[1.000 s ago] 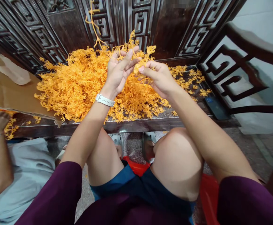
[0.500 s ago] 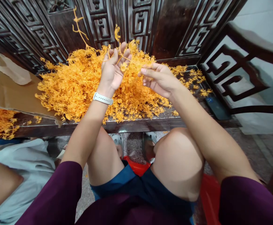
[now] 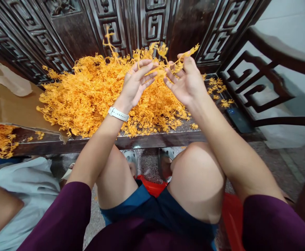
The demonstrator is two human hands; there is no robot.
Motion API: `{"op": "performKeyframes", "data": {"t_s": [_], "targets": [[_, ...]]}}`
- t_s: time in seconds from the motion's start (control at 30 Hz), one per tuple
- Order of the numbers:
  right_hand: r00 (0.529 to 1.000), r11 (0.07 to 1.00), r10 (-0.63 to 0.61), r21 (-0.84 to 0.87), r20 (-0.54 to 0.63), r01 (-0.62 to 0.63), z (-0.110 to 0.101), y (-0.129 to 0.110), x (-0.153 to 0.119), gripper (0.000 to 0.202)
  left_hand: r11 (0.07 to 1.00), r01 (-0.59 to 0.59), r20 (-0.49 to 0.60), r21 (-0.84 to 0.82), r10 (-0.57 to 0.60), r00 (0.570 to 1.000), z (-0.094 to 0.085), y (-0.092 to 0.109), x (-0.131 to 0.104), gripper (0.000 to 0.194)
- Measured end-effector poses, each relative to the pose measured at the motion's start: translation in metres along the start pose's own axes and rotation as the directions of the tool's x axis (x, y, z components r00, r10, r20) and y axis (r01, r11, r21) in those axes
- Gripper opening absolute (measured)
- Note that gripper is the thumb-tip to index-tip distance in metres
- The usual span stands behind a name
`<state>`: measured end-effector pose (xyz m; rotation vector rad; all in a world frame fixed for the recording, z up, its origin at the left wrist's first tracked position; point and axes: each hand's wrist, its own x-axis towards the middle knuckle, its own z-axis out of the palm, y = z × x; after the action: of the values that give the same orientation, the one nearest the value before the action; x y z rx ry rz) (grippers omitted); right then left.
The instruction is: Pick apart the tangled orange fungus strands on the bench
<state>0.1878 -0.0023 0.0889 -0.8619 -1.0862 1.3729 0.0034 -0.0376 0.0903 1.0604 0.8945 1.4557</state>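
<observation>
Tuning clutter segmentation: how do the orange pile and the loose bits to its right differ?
Size: the pile is far larger; the bits cover only a small patch of the bench.
Height: the pile is heaped up, while the bits lie low.
Density: the pile is a thick tangle; the bits are spread thinly, with dark wood showing between them.
Shared: both are orange and lie on the same bench.

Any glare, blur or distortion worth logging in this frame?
Head view: pale sheen on the carved wooden back and on the front edge of the bench; head view: the orange pile is bright, its strands merging; head view: panel lines splay toward the corners, like wide-angle stretch; head view: the orange sprig by the right hand looks slightly soft.
</observation>
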Motion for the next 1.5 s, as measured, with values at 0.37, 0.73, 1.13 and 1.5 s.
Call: {"op": "performKeyframes", "data": {"t_s": [0.37, 0.73, 1.13, 1.5], "targets": [[0.977, 0.999, 0.042, -0.005, -0.211, -0.044, -0.019, 0.004, 0.021, 0.044, 0.879, 0.250, 0.535, 0.407, -0.451, 0.715, -0.041, 0.035, -0.009, 0.072], [0.983, 0.961, -0.183, -0.213, -0.017, 0.175, 0.019, 0.008, -0.005, 0.057, 0.958, 0.061, 0.051, 0.281, -0.079, 0.996, -0.008, 0.010, 0.001, 0.028], [0.989, 0.970, -0.104, -0.209, 0.105, 0.124, 0.014, 0.019, 0.003, 0.065, 0.978, 0.115, -0.024, 0.175, -0.113, 0.993, 0.020, -0.004, -0.006, 0.025], [0.923, 0.821, -0.363, -0.423, 0.130, 0.383, 0.003, 0.031, 0.014, 0.052, 0.963, 0.211, 0.037, -0.168, -0.208, 0.977, 0.018, -0.010, -0.003, 0.051]]}}
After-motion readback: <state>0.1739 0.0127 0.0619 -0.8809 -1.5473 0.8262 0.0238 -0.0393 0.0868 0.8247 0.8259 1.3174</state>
